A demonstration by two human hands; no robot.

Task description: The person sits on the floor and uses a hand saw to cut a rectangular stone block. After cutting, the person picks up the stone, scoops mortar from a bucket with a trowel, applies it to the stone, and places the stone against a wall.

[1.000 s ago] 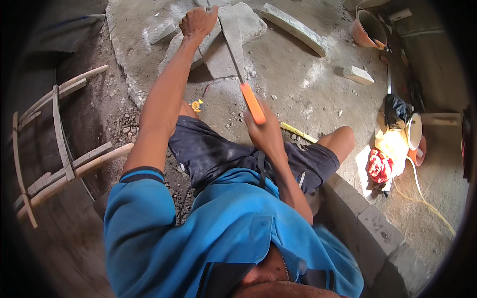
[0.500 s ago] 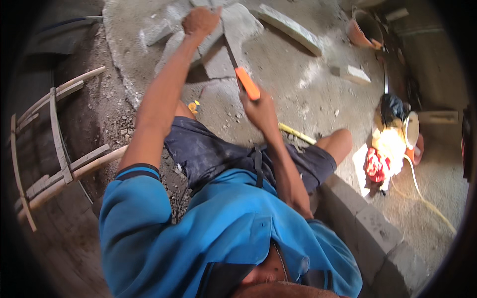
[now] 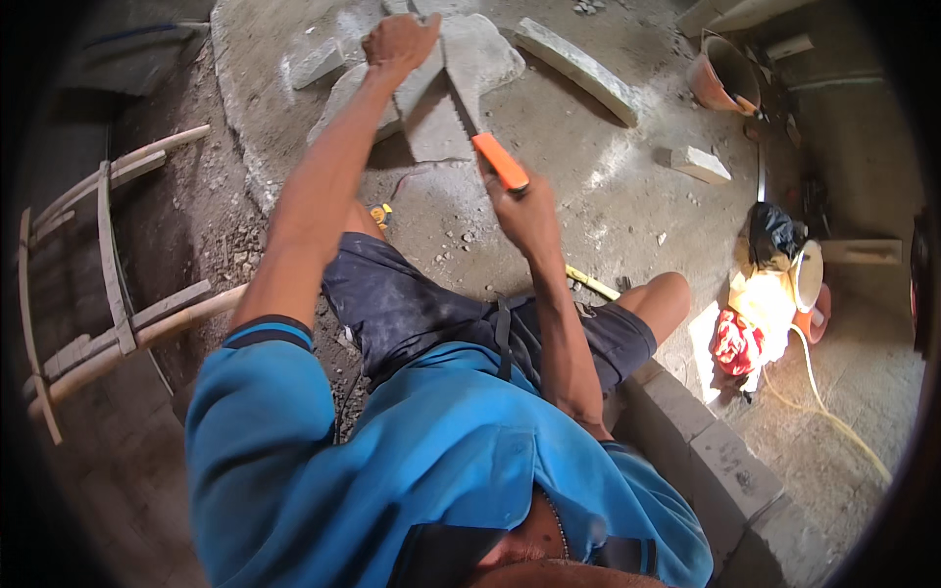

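While orange-handled saw [image 3: 499, 159] is clasped in right hand [image 3: 527, 214], its blade [image 3: 464, 108] is angled over grey block [image 3: 431, 132] beyond shorts [image 3: 412, 299]; left hand [image 3: 400, 41] is placed near block's far side (grip there cannot be told).

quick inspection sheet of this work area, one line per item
surface: rough grey floor, pale dusty patches, scattered grit
job's things: orange-handled saw, blade against pale grey block pieces
clutter: loose block lengths, yellow tape measure, rubble
hands: right hand closed on the saw handle; left hand at the blocks, grip unclear
cables: pale cord or hose on the floor, right side
surroundings: wooden frame left; bucket and block row right
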